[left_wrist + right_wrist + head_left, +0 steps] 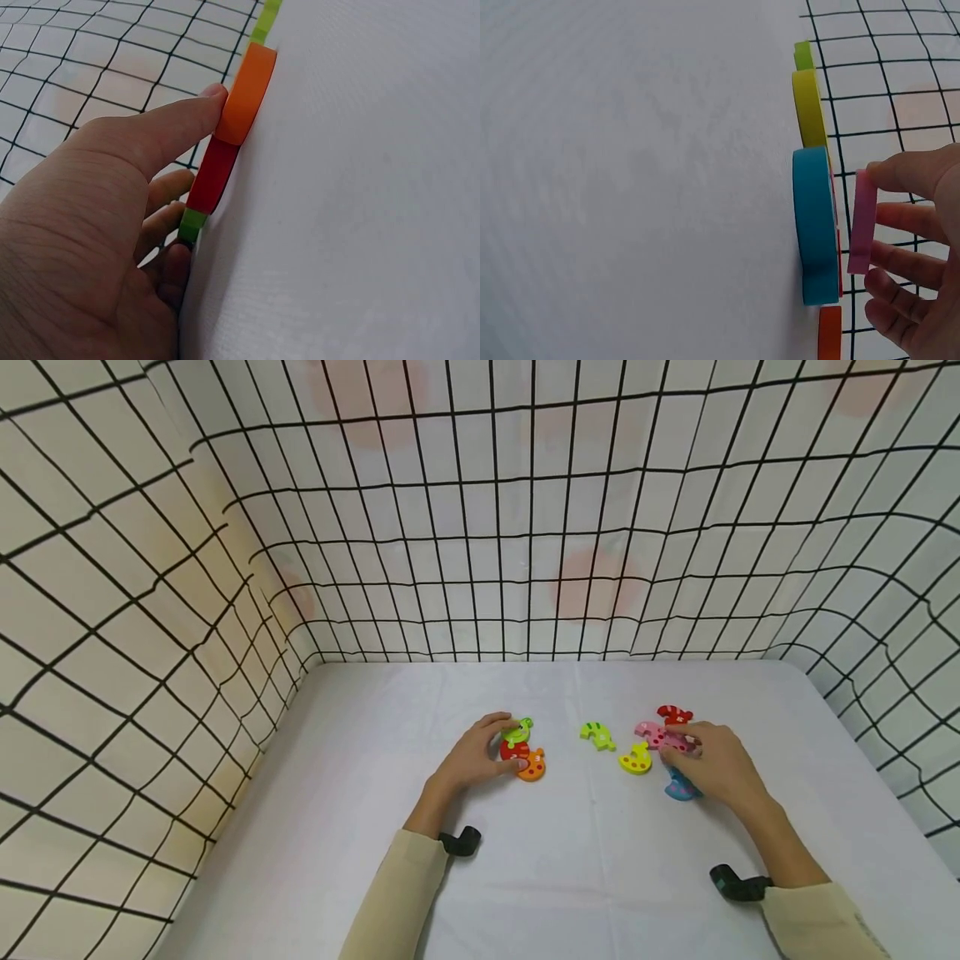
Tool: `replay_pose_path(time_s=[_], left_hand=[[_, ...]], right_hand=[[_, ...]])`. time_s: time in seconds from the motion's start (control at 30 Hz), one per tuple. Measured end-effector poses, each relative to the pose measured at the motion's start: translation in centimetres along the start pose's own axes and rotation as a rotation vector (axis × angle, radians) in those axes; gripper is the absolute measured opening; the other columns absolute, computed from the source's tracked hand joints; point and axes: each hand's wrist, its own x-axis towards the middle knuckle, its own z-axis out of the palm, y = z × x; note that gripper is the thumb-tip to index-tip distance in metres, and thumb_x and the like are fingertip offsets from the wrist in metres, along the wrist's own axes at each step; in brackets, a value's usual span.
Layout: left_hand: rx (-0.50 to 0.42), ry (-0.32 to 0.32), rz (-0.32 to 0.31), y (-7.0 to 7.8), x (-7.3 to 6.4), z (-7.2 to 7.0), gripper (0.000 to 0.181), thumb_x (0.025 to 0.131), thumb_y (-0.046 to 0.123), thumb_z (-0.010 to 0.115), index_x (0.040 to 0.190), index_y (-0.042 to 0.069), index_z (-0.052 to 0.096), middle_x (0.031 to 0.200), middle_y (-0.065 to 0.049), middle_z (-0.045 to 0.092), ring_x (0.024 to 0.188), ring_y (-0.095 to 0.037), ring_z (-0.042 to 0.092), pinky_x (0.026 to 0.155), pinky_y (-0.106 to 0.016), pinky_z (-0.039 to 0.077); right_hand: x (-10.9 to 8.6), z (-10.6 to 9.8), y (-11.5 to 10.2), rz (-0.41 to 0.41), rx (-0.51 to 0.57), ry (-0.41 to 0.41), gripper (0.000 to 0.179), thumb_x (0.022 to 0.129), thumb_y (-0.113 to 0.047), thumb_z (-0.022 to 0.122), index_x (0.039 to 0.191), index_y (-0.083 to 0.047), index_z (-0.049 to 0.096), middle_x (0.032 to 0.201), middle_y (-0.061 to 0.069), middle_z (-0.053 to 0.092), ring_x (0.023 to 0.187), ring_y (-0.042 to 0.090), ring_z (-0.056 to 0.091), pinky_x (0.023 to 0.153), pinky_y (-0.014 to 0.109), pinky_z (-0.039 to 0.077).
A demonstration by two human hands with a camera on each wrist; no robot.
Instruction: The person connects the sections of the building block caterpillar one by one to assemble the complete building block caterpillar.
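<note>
My left hand [474, 753] lies around a joined row of wooden puzzle pieces: a green piece with a face [517, 732], a red piece [513, 750] and an orange spotted piece [534, 767]. Its thumb presses the orange piece's edge, and its fingers curl along the far side. At the right, my right hand [720, 764] pinches a pink spotted puzzle piece [863, 221] between thumb and fingers, raised off the tabletop. Under and beside that hand lie a blue piece [681, 787] and a red striped piece [675, 714]. The hand partly covers the blue one.
Between the hands lie a green striped piece [597, 735] and a yellow spotted piece [636, 760]. An orange-red piece [829, 334] shows low in the right wrist view. White cloth covers the table [540, 877]; black netting [510, 527] stands behind and at both sides.
</note>
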Motion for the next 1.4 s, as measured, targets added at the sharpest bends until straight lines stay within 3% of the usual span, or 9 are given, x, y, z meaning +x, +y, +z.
replay_pose_path(time_s=[0.2, 0.33, 0.43, 0.5, 0.73, 0.93, 1.4], left_hand=[[0.007, -0.001, 0.008, -0.2, 0.0, -0.1, 0.07, 0.087, 0.048, 0.078, 0.148, 0.023, 0.055, 0.161, -0.002, 0.044, 0.151, -0.027, 0.04, 0.123, -0.052, 0.034], [0.003, 0.0, 0.023, -0.2, 0.0, -0.1, 0.071, 0.087, 0.047, 0.079, 0.149, 0.021, 0.055, 0.161, -0.003, 0.044, 0.151, -0.028, 0.039, 0.123, -0.052, 0.034], [-0.001, -0.001, 0.028, -0.2, 0.0, -0.2, 0.071, 0.087, 0.046, 0.079, 0.149, 0.021, 0.055, 0.161, -0.003, 0.044, 0.151, -0.028, 0.038, 0.123, -0.052, 0.033], [-0.001, 0.0, 0.029, -0.2, -0.1, -0.2, 0.071, 0.087, 0.045, 0.079, 0.149, 0.02, 0.055, 0.161, -0.003, 0.044, 0.152, -0.028, 0.038, 0.124, -0.052, 0.033], [0.02, 0.003, 0.017, -0.2, -0.1, -0.3, 0.074, 0.084, 0.047, 0.08, 0.149, 0.022, 0.055, 0.162, -0.002, 0.043, 0.151, -0.027, 0.039, 0.123, -0.052, 0.034], [0.033, -0.004, 0.005, -0.1, 0.0, -0.3, 0.074, 0.084, 0.047, 0.08, 0.149, 0.023, 0.054, 0.163, -0.001, 0.042, 0.152, -0.027, 0.038, 0.123, -0.052, 0.033], [0.018, -0.005, 0.02, 0.2, -0.1, -0.3, 0.073, 0.084, 0.044, 0.08, 0.149, 0.02, 0.055, 0.162, -0.005, 0.042, 0.152, -0.03, 0.038, 0.122, -0.056, 0.034]], right_hand=[[0.3, 0.8, -1.4, -0.012, 0.038, 0.0, 0.058, 0.094, -0.038, 0.072, 0.14, -0.005, 0.061, 0.142, 0.031, 0.057, 0.129, 0.052, 0.05, 0.099, 0.073, 0.046], [0.6, 1.4, -2.6, -0.048, 0.073, 0.041, 0.054, 0.092, -0.04, 0.076, 0.137, -0.012, 0.065, 0.134, 0.025, 0.063, 0.111, 0.04, 0.057, 0.085, 0.057, 0.057], [1.0, 1.8, -3.7, -0.088, 0.102, 0.055, 0.05, 0.091, -0.038, 0.078, 0.134, -0.014, 0.067, 0.124, 0.019, 0.067, 0.101, 0.031, 0.056, 0.076, 0.042, 0.055], [1.2, 2.1, -4.4, -0.112, 0.12, 0.046, 0.049, 0.09, -0.036, 0.079, 0.132, -0.013, 0.067, 0.121, 0.017, 0.068, 0.099, 0.029, 0.057, 0.077, 0.039, 0.053], [2.0, 3.7, -7.0, -0.147, 0.174, -0.054, 0.05, 0.089, -0.03, 0.079, 0.135, -0.013, 0.066, 0.134, 0.015, 0.066, 0.111, 0.033, 0.062, 0.09, 0.052, 0.059], [2.7, 5.2, -9.1, -0.212, 0.192, -0.149, 0.044, 0.094, -0.029, 0.074, 0.137, -0.02, 0.065, 0.145, 0.01, 0.061, 0.135, 0.037, 0.054, 0.109, 0.063, 0.047], [3.4, 6.6, -12.3, -0.364, 0.222, -0.263, 0.039, 0.097, -0.021, 0.072, 0.136, -0.017, 0.068, 0.144, 0.006, 0.064, 0.135, 0.032, 0.057, 0.113, 0.057, 0.046]])
